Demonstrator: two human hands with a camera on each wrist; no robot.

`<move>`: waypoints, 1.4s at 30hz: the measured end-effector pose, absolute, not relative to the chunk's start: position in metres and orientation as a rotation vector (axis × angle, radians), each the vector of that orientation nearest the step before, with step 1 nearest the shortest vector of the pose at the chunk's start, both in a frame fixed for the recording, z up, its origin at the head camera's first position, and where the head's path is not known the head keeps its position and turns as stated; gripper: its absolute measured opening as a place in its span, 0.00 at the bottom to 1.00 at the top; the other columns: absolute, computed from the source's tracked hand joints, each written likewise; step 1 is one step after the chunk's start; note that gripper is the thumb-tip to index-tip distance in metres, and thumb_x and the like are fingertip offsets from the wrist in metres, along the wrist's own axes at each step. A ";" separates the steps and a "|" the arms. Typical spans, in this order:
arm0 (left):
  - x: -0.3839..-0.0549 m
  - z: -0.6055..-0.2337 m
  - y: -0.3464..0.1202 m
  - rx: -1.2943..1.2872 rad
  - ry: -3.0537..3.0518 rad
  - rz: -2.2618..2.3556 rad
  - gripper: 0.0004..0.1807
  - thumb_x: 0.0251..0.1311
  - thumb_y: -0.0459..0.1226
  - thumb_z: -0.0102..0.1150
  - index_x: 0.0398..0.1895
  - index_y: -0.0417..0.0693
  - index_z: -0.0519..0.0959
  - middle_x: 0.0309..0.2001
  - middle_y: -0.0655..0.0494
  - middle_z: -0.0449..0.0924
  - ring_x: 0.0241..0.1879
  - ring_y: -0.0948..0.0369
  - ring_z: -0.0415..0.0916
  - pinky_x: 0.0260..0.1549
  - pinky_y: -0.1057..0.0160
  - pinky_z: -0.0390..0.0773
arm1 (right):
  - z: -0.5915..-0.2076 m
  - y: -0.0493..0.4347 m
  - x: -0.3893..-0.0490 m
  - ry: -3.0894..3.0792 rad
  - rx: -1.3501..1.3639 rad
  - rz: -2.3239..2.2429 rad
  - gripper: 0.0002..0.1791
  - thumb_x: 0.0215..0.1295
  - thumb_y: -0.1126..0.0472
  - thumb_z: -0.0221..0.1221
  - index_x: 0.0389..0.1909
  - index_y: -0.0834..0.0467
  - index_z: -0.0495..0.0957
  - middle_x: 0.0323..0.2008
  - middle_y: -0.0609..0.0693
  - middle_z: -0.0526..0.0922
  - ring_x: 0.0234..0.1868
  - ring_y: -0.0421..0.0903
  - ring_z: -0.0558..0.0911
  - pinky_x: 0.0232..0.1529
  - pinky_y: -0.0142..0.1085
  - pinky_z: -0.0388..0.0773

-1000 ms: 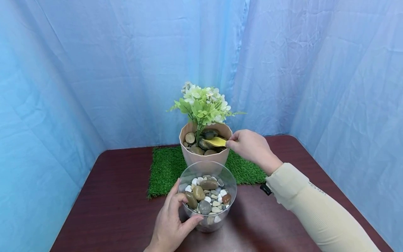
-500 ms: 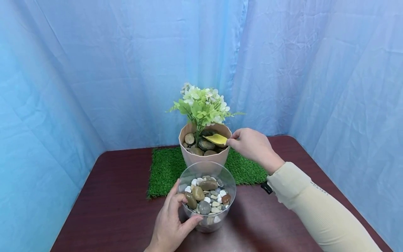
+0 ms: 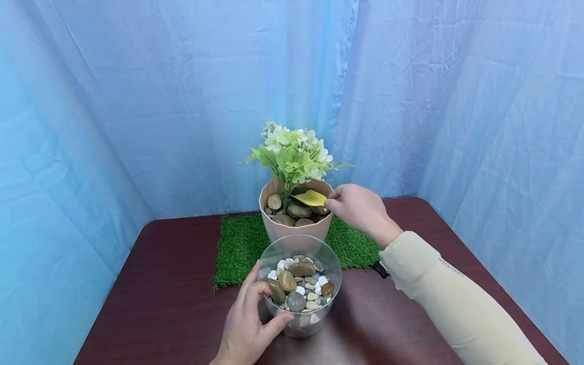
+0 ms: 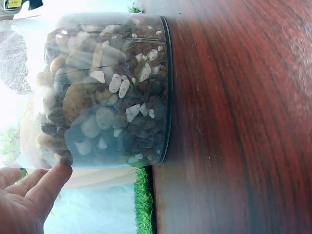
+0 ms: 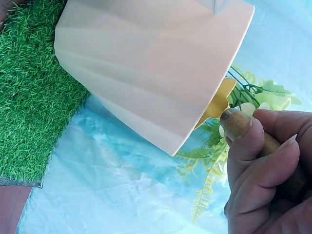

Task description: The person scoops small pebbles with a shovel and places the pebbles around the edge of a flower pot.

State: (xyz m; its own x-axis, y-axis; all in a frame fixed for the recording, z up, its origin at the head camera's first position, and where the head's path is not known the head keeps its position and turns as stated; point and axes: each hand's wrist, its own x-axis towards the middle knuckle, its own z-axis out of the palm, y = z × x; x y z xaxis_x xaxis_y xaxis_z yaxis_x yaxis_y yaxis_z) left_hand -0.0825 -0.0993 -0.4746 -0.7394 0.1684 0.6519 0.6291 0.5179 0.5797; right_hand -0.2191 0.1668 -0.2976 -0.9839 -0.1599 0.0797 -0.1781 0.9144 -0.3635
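Observation:
My right hand (image 3: 360, 208) grips the wooden handle (image 5: 239, 124) of a small trowel. The trowel's yellow blade (image 3: 311, 197) is over the stones inside a pale pink flowerpot (image 3: 296, 231), at its right side. White flowers with green leaves (image 3: 296, 157) stand upright in the pot, among large dark and brown stones (image 3: 298, 209). Nearer to me is a clear container (image 4: 105, 90) holding layers of pebbles, white stones and several bigger stones. My left hand (image 3: 248, 314) holds this container at its left side, thumb by the front rim and fingers round the wall.
The flowerpot stands on a green artificial grass mat (image 3: 239, 253), on a dark red-brown wooden table (image 3: 173, 284). Light blue curtains (image 3: 205, 101) hang behind and along both sides of the table.
My right hand has moved slightly left and up, and the trowel blade has risen a little and shifted left over the stones in the pot. My left hand stays on the container.

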 end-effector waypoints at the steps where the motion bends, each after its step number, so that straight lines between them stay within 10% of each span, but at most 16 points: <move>1: -0.082 -0.475 -0.099 -0.648 -2.233 -1.155 0.30 0.55 0.51 0.79 0.49 0.44 0.73 0.80 0.41 0.58 0.65 0.41 0.76 0.56 0.77 0.77 | -0.298 0.166 -0.220 -3.025 0.265 0.581 0.15 0.75 0.47 0.55 0.49 0.46 0.88 0.39 0.43 0.89 0.22 0.44 0.74 0.25 0.40 0.70; 15: -0.082 -0.474 -0.099 -0.642 -2.241 -1.160 0.30 0.54 0.49 0.80 0.49 0.44 0.73 0.80 0.40 0.58 0.67 0.41 0.75 0.56 0.77 0.76 | -0.295 0.168 -0.215 -3.018 0.251 0.617 0.16 0.75 0.46 0.56 0.52 0.45 0.87 0.50 0.44 0.89 0.24 0.45 0.76 0.27 0.41 0.72; 27: -0.082 -0.474 -0.099 -0.660 -2.236 -1.171 0.30 0.56 0.50 0.79 0.50 0.43 0.74 0.79 0.39 0.58 0.69 0.39 0.72 0.56 0.76 0.77 | -0.297 0.179 -0.191 -2.953 0.288 0.647 0.18 0.74 0.43 0.58 0.54 0.46 0.87 0.39 0.42 0.90 0.24 0.43 0.75 0.27 0.39 0.71; 35: -0.082 -0.474 -0.099 -0.664 -2.244 -1.169 0.30 0.55 0.49 0.79 0.51 0.43 0.73 0.80 0.40 0.58 0.69 0.38 0.72 0.55 0.73 0.79 | -0.296 0.185 -0.168 -2.924 0.326 0.683 0.14 0.74 0.42 0.59 0.50 0.42 0.87 0.14 0.40 0.78 0.17 0.41 0.68 0.25 0.39 0.69; 42: -0.082 -0.473 -0.099 -0.641 -2.277 -1.171 0.30 0.55 0.48 0.80 0.51 0.44 0.73 0.80 0.42 0.57 0.70 0.40 0.71 0.49 0.57 0.86 | -0.298 0.188 -0.155 -2.873 0.410 0.659 0.14 0.71 0.40 0.63 0.46 0.42 0.88 0.31 0.33 0.87 0.34 0.36 0.83 0.37 0.43 0.80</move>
